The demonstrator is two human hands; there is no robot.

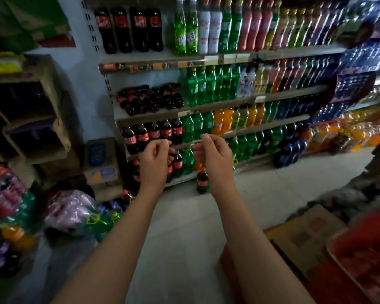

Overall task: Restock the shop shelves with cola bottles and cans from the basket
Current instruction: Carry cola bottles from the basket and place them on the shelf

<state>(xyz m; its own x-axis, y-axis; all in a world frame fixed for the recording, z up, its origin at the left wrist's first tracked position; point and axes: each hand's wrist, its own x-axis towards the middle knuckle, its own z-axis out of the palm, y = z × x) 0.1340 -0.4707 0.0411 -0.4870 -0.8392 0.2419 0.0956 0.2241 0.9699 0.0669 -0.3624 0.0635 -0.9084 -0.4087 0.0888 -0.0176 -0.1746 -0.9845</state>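
Note:
Both my arms reach toward the drinks shelves. My left hand [155, 157] hangs with loosely curled fingers in front of a row of upright cola bottles [154, 133]. My right hand [215, 154] is beside it, fingers relaxed, holding nothing. Small cola bottles lie stacked on their sides [149, 99] on the shelf above. Large cola bottles [130, 29] stand on the top shelf. One cola bottle [202, 181] stands on the floor below my right hand. More cola bottles [177, 163] stand on the lowest shelf behind my hands. A red basket [364, 255] sits at the lower right, blurred.
Green, orange, pink and blue drinks fill the shelves [228, 102] to the right. Wrapped bottle packs [72, 209] lie on the floor at left beside cardboard boxes [101, 159]. A cardboard box [305, 229] sits near the basket. Pale floor [184, 238] lies between.

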